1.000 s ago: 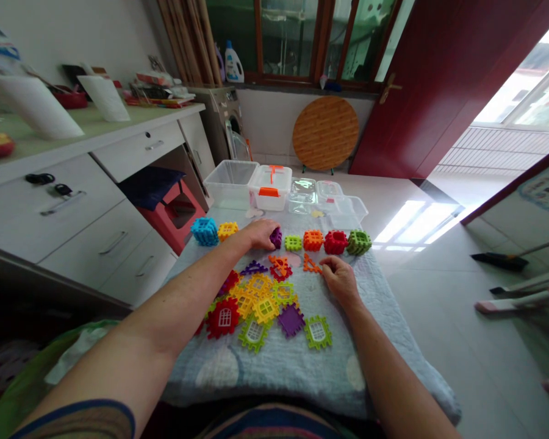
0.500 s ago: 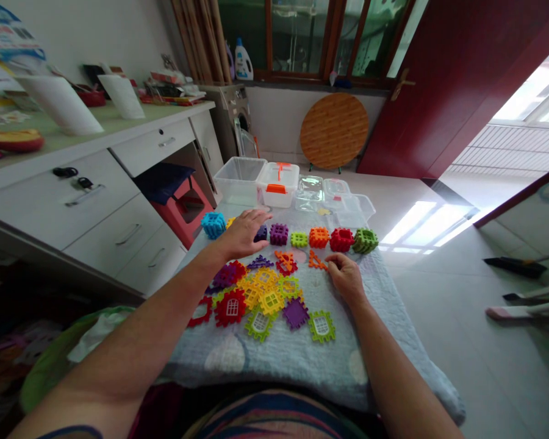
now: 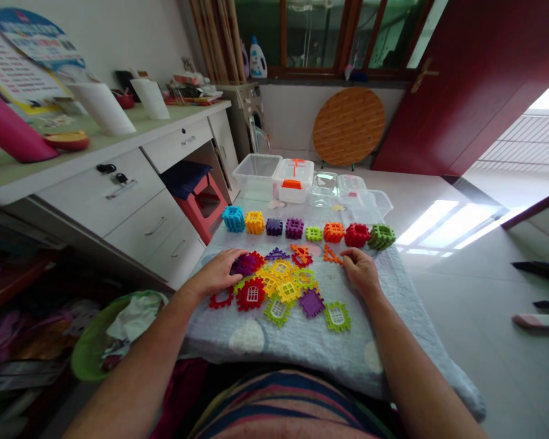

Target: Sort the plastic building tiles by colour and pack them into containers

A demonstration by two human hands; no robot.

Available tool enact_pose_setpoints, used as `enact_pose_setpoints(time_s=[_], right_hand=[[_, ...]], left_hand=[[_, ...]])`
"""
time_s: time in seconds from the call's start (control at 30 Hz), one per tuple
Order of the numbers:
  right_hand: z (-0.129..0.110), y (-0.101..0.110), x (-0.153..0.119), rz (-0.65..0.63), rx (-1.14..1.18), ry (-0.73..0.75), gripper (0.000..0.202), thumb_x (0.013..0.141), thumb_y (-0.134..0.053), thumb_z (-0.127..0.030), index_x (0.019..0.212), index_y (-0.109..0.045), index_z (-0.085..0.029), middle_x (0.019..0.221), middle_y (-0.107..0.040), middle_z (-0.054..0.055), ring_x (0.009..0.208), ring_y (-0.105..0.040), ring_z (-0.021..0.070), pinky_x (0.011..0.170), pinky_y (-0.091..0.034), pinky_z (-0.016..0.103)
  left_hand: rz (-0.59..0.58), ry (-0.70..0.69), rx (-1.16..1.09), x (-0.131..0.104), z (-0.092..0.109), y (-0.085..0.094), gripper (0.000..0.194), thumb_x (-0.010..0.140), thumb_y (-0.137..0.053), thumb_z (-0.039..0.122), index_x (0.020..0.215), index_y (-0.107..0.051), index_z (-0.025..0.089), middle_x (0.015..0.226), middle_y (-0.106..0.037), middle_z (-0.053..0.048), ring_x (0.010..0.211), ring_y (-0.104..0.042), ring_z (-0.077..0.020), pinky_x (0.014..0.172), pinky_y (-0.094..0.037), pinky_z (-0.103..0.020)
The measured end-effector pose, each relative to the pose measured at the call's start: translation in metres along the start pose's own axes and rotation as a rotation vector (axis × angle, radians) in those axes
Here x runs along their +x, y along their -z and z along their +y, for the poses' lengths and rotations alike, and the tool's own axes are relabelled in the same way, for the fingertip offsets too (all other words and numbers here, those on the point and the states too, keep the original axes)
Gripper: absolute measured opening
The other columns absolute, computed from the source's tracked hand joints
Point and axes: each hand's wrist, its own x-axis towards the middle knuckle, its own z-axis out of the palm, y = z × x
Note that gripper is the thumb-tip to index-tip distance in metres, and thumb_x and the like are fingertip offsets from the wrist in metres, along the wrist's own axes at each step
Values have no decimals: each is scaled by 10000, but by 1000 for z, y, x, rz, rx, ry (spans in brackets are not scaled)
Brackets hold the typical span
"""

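Note:
My left hand (image 3: 222,271) reaches the left end of a loose pile, its thumb and fingers apart beside a purple piece (image 3: 246,264) that it partly covers. My right hand (image 3: 362,271) pinches the corner of an orange triangular building piece (image 3: 332,254) on the cloth. Between the hands lie interlocking plastic pieces: yellow window pieces (image 3: 287,289), a red window piece (image 3: 251,294), a purple square (image 3: 312,302), a green window piece (image 3: 337,316) and a purple triangle (image 3: 277,253). More orange triangles (image 3: 299,253) rest on a red piece.
Behind the pile runs a row of sorted stacks, from a blue stack (image 3: 233,219) to a dark green stack (image 3: 382,236). Clear plastic boxes (image 3: 257,177) and a lidded box (image 3: 294,181) stand at the table's far end. A white drawer desk (image 3: 114,210) is at the left.
My left hand has come back from above the row of stacks to the purple pieces at the pile's left. My right hand stays at the orange triangle. The view has shifted left.

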Motion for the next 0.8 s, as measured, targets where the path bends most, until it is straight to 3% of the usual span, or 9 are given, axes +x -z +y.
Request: enact_pose_setpoints(time_s=[0.33, 0.6, 0.8], right_hand=[[3, -1, 1, -21, 14, -1, 238, 731, -501, -323, 775, -686, -180, 628, -626, 12, 587, -525, 164, 623, -406, 284], [1, -1, 1, -8, 24, -7, 235, 728, -499, -326, 765, -682, -183, 598, -611, 6, 561, -502, 158, 587, -392, 275], [0, -2, 1, -18, 21, 19, 233, 732, -490, -319, 742, -677, -181, 666, -654, 28, 595, -531, 162, 634, -409, 284]], left_hand=[[196, 60, 73, 3, 21, 7, 511, 755, -628, 436, 1188, -591, 167, 1158, -654, -123, 1096, -607, -285, 1008, -463, -421], [120, -73, 0, 29, 61, -1, 475, 772, -669, 347, 1207, -577, 182, 1158, -633, -102, 1093, -590, -250, 1002, -458, -395], [140, -220, 57, 24, 97, -23, 513, 797, -676, 348, 1260, -547, 170, 1283, -571, -129, 1211, -498, -277, 1087, -372, -441]])
